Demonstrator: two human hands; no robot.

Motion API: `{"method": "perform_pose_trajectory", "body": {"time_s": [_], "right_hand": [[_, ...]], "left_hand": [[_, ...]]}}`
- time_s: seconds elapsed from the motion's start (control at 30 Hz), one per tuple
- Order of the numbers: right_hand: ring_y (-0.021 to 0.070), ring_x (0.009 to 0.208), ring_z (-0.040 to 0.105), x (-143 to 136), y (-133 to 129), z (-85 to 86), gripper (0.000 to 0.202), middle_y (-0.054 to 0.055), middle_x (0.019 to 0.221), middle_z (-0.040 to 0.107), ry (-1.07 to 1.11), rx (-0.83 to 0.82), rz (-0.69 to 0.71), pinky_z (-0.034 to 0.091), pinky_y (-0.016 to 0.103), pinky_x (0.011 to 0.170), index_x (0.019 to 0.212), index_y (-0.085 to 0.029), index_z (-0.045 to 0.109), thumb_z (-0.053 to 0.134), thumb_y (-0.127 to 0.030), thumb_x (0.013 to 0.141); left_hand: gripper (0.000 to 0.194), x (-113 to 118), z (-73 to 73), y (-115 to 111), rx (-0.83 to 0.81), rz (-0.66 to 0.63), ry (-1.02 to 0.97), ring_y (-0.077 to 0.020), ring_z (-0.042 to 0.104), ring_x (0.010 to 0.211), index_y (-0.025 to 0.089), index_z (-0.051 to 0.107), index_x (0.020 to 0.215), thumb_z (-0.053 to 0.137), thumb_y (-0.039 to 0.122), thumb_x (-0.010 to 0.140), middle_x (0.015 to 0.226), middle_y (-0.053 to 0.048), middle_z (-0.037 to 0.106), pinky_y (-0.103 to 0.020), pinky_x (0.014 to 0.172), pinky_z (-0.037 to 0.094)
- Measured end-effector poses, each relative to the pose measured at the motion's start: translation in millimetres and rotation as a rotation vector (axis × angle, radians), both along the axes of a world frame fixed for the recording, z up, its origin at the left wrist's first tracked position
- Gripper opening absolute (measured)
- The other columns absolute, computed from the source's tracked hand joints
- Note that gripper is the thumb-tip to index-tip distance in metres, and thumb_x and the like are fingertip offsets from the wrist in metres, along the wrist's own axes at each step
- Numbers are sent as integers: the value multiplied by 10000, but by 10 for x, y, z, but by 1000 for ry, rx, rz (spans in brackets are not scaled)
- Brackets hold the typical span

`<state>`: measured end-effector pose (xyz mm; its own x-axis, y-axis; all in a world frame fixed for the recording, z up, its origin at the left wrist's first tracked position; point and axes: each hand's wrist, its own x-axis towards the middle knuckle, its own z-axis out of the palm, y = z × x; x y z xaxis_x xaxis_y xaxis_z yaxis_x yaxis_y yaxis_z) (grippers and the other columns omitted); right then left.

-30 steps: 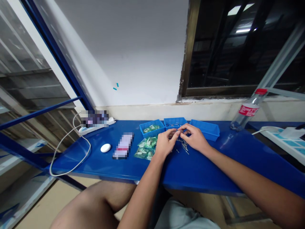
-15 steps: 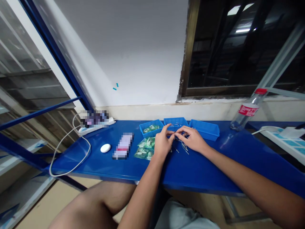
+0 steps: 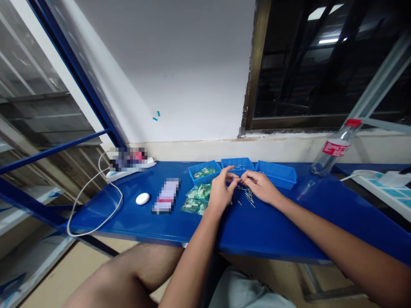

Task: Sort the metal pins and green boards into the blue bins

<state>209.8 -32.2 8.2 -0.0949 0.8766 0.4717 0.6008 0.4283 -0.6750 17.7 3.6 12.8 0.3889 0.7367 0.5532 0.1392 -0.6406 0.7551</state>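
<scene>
My left hand [image 3: 222,188] and my right hand [image 3: 259,185] meet fingertip to fingertip over the blue table. Both are pinched, and whatever lies between the fingertips is too small to name. Beneath and beside my right hand several thin metal pieces [image 3: 249,197] lie loose. Green-and-clear packets [image 3: 196,198] lie left of my left hand. Behind the hands stand three blue trays: the left tray [image 3: 194,179] holds similar packets, the middle tray [image 3: 227,162] holds a few thin metal pieces, and the right tray [image 3: 278,174] is at the far side of my right hand.
A blurred-out phone [image 3: 166,196] and a white oval object [image 3: 142,198] lie on the left of the table [image 3: 276,231]. Further left are a white cable [image 3: 93,233] and a power strip [image 3: 128,171]. On the right stand a plastic bottle [image 3: 334,149] and another power strip [image 3: 391,190].
My right hand's fingers have shifted slightly and curled a little more at the fingertips. My left hand has barely moved, and the things on the table lie as before.
</scene>
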Motion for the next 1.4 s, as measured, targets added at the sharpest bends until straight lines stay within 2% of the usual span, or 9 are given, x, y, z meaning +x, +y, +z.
{"method": "perform_pose_trajectory", "body": {"time_s": [0.13, 0.3, 0.4, 0.5, 0.6, 0.73, 0.97, 1.23, 1.4], "right_hand": [[212, 844, 657, -25, -8, -10, 281, 43, 926, 727, 21, -12, 91, 520, 340, 767, 888, -229, 691, 497, -370, 1034], [202, 800, 653, -88, 4, -69, 295, 37, 900, 727, 65, -38, 115, 540, 331, 740, 893, -226, 730, 550, -429, 1009], [224, 865, 700, -80, 37, -118, 283, 49, 946, 766, 178, -70, 79, 571, 352, 786, 927, -224, 757, 616, -466, 968], [224, 853, 724, -28, 82, -157, 306, 61, 951, 788, 301, -113, 12, 587, 362, 803, 944, -212, 764, 697, -509, 912], [183, 720, 693, 43, 129, -178, 368, 65, 891, 781, 346, -143, -23, 577, 325, 702, 956, -195, 755, 699, -556, 910], [158, 616, 642, 106, 197, -178, 454, 62, 815, 750, 355, -162, -40, 502, 273, 531, 958, -182, 747, 621, -618, 948], [136, 437, 549, 100, 246, -138, 532, 41, 637, 714, 324, -201, -168, 425, 268, 440, 801, -184, 740, 584, -670, 948], [187, 550, 655, 46, 93, -112, 478, 26, 668, 753, 62, -85, -189, 477, 292, 533, 752, -232, 745, 561, -607, 986], [200, 604, 673, 3, 24, -74, 427, 20, 698, 756, 9, -42, -121, 509, 316, 596, 750, -242, 708, 556, -548, 1006]], "left_hand": [[489, 26, -18, 49, -170, -28, -214, -167, 767, 902, 193, 551, 1397, 724, 177, 941, 1096, -91, 777, -305, 875, 629], [561, 36, -30, 66, -238, -74, -287, -162, 766, 898, 181, 518, 1433, 744, 173, 920, 1178, -125, 752, -296, 845, 637], [518, 17, -17, 34, -169, -29, -198, -182, 767, 951, 192, 529, 1427, 721, 213, 947, 1193, -119, 750, -314, 875, 631], [274, -17, -21, 2, 28, 124, 95, -224, 744, 1023, 200, 660, 1268, 641, 253, 1000, 1145, -105, 761, -366, 956, 596], [192, -38, -43, -15, 192, 225, 409, -263, 717, 1044, 201, 738, 1110, 582, 271, 1021, 1104, -108, 760, -397, 977, 563], [229, -36, -56, -33, 254, 246, 588, -283, 704, 1035, 199, 759, 1140, 619, 307, 995, 1111, -118, 764, -394, 952, 550], [210, -39, -44, -36, 224, 225, 660, -300, 735, 1007, 222, 798, 1107, 704, 257, 923, 1095, -108, 803, -411, 949, 552], [214, -30, -57, -25, 205, 233, 631, -268, 762, 941, 246, 796, 1015, 646, 134, 911, 1032, -89, 821, -375, 942, 551], [273, -24, -93, -4, 163, 214, 516, -246, 765, 928, 250, 733, 1071, 658, 89, 863, 1002, -55, 814, -332, 867, 573]]}}
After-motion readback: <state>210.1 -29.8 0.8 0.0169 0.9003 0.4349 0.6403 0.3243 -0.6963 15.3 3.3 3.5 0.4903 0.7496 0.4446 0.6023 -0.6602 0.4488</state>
